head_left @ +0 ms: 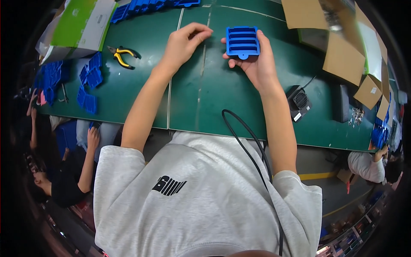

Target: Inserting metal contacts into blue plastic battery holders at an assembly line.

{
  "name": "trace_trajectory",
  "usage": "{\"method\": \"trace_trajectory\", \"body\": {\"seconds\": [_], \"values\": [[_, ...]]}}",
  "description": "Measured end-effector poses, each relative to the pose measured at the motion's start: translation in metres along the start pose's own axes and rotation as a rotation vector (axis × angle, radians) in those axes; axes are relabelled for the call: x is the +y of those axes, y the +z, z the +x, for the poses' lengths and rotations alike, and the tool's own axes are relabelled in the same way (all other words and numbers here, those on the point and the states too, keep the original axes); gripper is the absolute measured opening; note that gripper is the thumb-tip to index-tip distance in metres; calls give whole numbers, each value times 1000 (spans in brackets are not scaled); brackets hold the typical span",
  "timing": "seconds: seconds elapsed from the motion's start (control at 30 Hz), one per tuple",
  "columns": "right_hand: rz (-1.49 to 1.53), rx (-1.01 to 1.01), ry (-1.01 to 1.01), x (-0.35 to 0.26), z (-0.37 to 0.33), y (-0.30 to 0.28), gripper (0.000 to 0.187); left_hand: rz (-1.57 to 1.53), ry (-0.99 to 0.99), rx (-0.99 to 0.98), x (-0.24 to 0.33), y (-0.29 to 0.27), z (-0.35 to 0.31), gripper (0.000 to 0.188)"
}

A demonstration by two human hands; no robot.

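In my right hand (262, 64) is a blue plastic slotted frame (243, 42), with several crossbars and a small round tab on its near edge. My fingers wrap round it from beneath and from the right side, above the table. My left hand (185, 45) is off to the left of the frame and apart from it. Its thumb and forefinger are pinched together; whatever they hold, if anything, is too small to make out.
Yellow-handled pliers (123, 56) and loose blue parts (91, 73) lie left on the green table (214, 94). More blue frames (154, 5) line the far edge. A green-white box (81, 28), open cartons (344, 55) and a black device (299, 103) stand around. People sit both sides.
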State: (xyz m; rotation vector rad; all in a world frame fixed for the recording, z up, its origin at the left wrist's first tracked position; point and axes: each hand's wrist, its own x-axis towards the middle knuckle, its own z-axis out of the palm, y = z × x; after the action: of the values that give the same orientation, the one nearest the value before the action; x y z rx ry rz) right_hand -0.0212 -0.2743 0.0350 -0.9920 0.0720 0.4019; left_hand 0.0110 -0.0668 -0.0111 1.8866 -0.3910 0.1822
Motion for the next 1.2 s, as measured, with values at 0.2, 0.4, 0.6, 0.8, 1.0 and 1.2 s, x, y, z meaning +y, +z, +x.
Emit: {"method": "trace_trajectory", "body": {"seconds": [0.2,0.4,0.6,0.8,1.0,1.2], "values": [[-28,-30,42,10,-3,10,58,-174,-221,-14,28,-12,-1,19],[-51,-48,33,12,-4,12,62,-287,-281,-35,30,-23,-1,23],[-83,-27,6,12,-4,14,64,-454,-306,-116,26,-25,-1,28],[-78,-38,75,11,-5,9,61,-486,-329,-185,27,-28,-2,29],[-29,-52,86,9,-5,11,69,-470,-330,-186,22,-26,-2,24],[-22,-42,69,10,-4,4,82,-552,-355,-124,15,-25,-2,25]]}}
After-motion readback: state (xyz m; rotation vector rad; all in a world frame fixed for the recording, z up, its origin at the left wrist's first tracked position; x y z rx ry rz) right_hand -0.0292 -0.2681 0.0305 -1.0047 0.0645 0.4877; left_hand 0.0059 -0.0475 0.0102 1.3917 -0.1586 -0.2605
